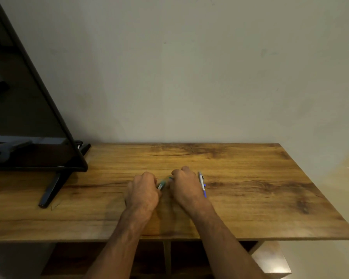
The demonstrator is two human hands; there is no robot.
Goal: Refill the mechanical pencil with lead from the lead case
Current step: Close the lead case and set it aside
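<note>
A small translucent greenish lead case is held between both hands over the middle of the wooden table. My left hand grips its near end. My right hand pinches its far end, fingers curled shut. The white and blue mechanical pencil lies on the table just right of my right hand, touching its edge, pointing toward me. Most of the case is hidden by my fingers.
A black flat screen on a stand with a dark foot fills the left of the table. A plain wall rises behind. The table's front edge runs under my forearms, with open shelves below.
</note>
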